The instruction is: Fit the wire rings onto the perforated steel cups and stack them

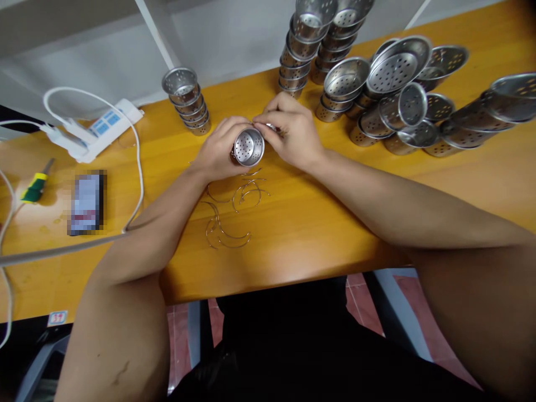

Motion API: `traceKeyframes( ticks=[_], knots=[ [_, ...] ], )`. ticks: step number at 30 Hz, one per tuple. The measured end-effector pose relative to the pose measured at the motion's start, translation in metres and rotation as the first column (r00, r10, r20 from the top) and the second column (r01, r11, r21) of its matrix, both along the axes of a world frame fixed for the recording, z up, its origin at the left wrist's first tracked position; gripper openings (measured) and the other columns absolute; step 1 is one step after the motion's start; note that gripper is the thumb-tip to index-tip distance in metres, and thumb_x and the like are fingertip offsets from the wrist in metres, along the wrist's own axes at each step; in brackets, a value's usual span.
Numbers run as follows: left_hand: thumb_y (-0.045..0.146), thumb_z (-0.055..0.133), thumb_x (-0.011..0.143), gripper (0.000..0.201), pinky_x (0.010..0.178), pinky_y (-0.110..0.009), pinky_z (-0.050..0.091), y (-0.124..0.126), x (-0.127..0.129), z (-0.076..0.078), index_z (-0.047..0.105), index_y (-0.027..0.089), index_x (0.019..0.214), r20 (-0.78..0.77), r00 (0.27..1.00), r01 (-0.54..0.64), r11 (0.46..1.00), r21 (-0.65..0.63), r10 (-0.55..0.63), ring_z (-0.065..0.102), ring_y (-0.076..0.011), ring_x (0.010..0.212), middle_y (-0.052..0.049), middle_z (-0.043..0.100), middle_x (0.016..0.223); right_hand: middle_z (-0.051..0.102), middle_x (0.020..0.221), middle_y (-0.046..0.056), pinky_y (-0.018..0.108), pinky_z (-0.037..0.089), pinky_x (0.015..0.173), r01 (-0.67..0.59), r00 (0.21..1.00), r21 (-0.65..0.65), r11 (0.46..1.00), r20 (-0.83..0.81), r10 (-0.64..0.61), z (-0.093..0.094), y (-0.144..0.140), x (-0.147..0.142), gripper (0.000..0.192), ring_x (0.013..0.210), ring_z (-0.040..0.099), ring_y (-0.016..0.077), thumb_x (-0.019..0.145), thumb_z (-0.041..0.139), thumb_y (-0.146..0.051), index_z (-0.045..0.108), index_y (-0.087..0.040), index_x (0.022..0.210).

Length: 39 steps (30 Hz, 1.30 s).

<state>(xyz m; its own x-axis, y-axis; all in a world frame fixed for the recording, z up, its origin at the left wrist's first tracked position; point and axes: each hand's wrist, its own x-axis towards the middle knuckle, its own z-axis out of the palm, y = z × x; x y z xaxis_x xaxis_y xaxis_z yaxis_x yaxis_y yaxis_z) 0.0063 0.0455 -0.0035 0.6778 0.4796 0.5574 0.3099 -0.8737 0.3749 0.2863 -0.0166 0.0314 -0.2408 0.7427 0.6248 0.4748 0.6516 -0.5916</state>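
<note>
My left hand [221, 146] is wrapped around a small perforated metal cup [249, 147], its open mouth turned towards me. At the cup's upper right rim, the thumb and index finger of my right hand [291, 129] are pinched together. A small shiny bit shows at those fingers, too small to name. Below both hands, several thin curved metal wires [234, 237] lie loose on the wooden table [293, 240]. Left of the hands stands a short stack of perforated metal cups [195, 106].
Tall stacks of cups [295, 61] stand at the back. More cups [397, 67] crowd the right side, some tilted. A power strip [111, 128] with white cables, a green-yellow screwdriver [36, 187] and a blurred-out phone [86, 204] lie at left.
</note>
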Motion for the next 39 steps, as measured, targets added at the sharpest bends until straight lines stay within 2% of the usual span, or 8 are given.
traceKeyframes(
  ticks=[5, 8, 14, 20, 25, 30, 34, 39],
  knots=[
    [0.071, 0.12, 0.08, 0.095, 0.144, -0.074, 0.06, -0.005, 0.008, 0.005, 0.077, 0.032, 0.155, 0.046, 0.998, -0.028, 0.997, -0.075, 0.032, 0.076, -0.0523, 0.155, -0.014, 0.079, 0.159, 0.078, 0.112, 0.013, 0.058, 0.072, 0.107, -0.04, 0.993, -0.105, 0.994, -0.11, 0.029, 0.002, 0.003, 0.001, 0.044, 0.122, 0.076, 0.0407, 0.108, 0.089, -0.083, 0.087, -0.039, 0.11],
    [0.067, 0.121, 0.08, 0.093, 0.146, -0.074, 0.059, -0.005, 0.01, 0.004, 0.075, 0.033, 0.153, 0.109, 0.989, -0.088, 0.99, -0.115, 0.101, 0.073, -0.0525, 0.161, -0.015, 0.077, 0.163, 0.076, 0.106, 0.012, 0.057, 0.069, 0.102, -0.005, 0.991, -0.07, 0.998, -0.13, -0.005, -0.002, 0.012, 0.006, 0.044, 0.109, 0.073, 0.0376, 0.109, 0.087, -0.082, 0.088, -0.038, 0.115],
    [0.074, 0.116, 0.084, 0.107, 0.145, -0.07, 0.059, 0.02, 0.0, -0.02, 0.06, 0.033, 0.166, 0.241, 0.951, -0.169, 0.979, -0.115, 0.192, 0.072, -0.0498, 0.16, -0.016, 0.074, 0.162, 0.065, 0.083, 0.002, 0.049, 0.052, 0.074, 0.057, 0.983, -0.027, 0.998, -0.176, -0.06, -0.008, 0.027, 0.013, 0.05, 0.071, 0.056, 0.0248, 0.114, 0.079, -0.079, 0.085, -0.03, 0.123],
    [0.084, 0.112, 0.084, 0.096, 0.133, -0.072, 0.064, 0.027, 0.003, -0.021, 0.064, 0.036, 0.152, 0.283, 0.914, -0.262, 0.956, -0.13, 0.289, 0.078, -0.0466, 0.142, -0.014, 0.077, 0.147, 0.055, 0.08, -0.001, 0.044, 0.057, 0.07, -0.095, 0.964, -0.129, 0.987, -0.26, 0.059, -0.005, 0.007, -0.01, 0.054, 0.072, 0.049, 0.0224, 0.112, 0.082, -0.084, 0.081, -0.034, 0.129],
    [0.096, 0.11, 0.08, 0.114, 0.132, -0.07, 0.063, 0.015, 0.012, -0.017, 0.06, 0.032, 0.159, 0.219, 0.948, -0.179, 0.955, -0.236, 0.232, 0.079, -0.0496, 0.146, -0.016, 0.075, 0.149, 0.052, 0.083, 0.0, 0.046, 0.063, 0.075, -0.143, 0.972, -0.233, 0.962, -0.214, 0.092, -0.004, -0.015, -0.025, 0.049, 0.074, 0.052, 0.0251, 0.114, 0.08, -0.083, 0.081, -0.035, 0.121],
    [0.095, 0.105, 0.09, 0.117, 0.129, -0.063, 0.068, 0.023, 0.011, -0.036, 0.049, 0.035, 0.174, 0.276, 0.953, -0.065, 0.974, -0.215, 0.125, 0.08, -0.0452, 0.15, -0.017, 0.075, 0.159, 0.053, 0.082, 0.002, 0.048, 0.064, 0.077, -0.112, 0.975, -0.207, 0.972, -0.211, 0.067, -0.006, -0.007, -0.02, 0.054, 0.074, 0.052, 0.0261, 0.113, 0.077, -0.087, 0.083, -0.034, 0.113],
    [0.098, 0.1, 0.093, 0.106, 0.128, -0.065, 0.071, 0.028, 0.007, -0.045, 0.058, 0.036, 0.168, 0.297, 0.951, -0.016, 0.972, -0.235, 0.088, 0.081, -0.0447, 0.149, -0.017, 0.077, 0.157, 0.056, 0.082, 0.003, 0.05, 0.067, 0.078, -0.083, 0.97, -0.192, 0.978, -0.239, 0.036, -0.01, 0.003, -0.015, 0.053, 0.076, 0.057, 0.0278, 0.111, 0.081, -0.086, 0.085, -0.033, 0.114],
    [0.119, 0.088, 0.082, 0.117, 0.111, -0.064, 0.077, 0.02, 0.009, -0.042, 0.063, 0.036, 0.16, 0.375, 0.927, 0.088, 0.961, -0.261, 0.017, 0.086, -0.0436, 0.134, -0.014, 0.079, 0.147, 0.057, 0.081, 0.002, 0.05, 0.071, 0.079, -0.08, 0.963, -0.175, 0.981, -0.268, 0.031, -0.01, 0.003, -0.017, 0.047, 0.075, 0.06, 0.027, 0.113, 0.086, -0.08, 0.085, -0.034, 0.118]
  ],
)
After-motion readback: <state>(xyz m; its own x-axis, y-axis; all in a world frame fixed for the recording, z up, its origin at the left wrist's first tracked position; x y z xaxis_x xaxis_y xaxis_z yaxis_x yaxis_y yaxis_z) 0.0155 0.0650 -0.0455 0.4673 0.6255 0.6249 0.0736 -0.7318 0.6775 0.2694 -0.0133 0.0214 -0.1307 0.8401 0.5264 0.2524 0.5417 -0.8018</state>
